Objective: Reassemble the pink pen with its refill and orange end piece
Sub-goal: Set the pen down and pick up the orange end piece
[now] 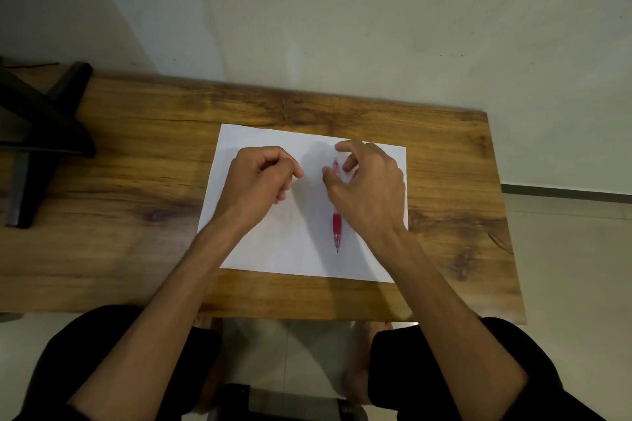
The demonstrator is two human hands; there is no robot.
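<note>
Lying lengthwise on the white sheet of paper (273, 243), tip toward the near edge: the pink pen (337, 212), looking whole, red grip section near the tip, clear pink barrel running away toward the wall. Partly hidden at the middle and far end by the right hand (371, 188), which hovers over it with fingers spread and loosely curved, thumb tip just left of the barrel, other fingertips just right of it and beyond its far end. Cannot tell whether any finger actually touches the pen; no closed pinch visible. Refill tip showing as a thin dark point at the near end; orange end piece not distinguishable, far end blurred and crowded by fingers.

Resting to the left on the same sheet, well apart from the pen: the left hand (261, 181), fingers curled in toward the palm, nothing visible between them.

Centered on the wooden table (136, 215): the paper, slightly skewed. Standing at the table's far left corner: a dark stand-like object (41, 133), only partly in view. Below the table's near edge: dark-clothed knees and bare feet on a pale floor.
</note>
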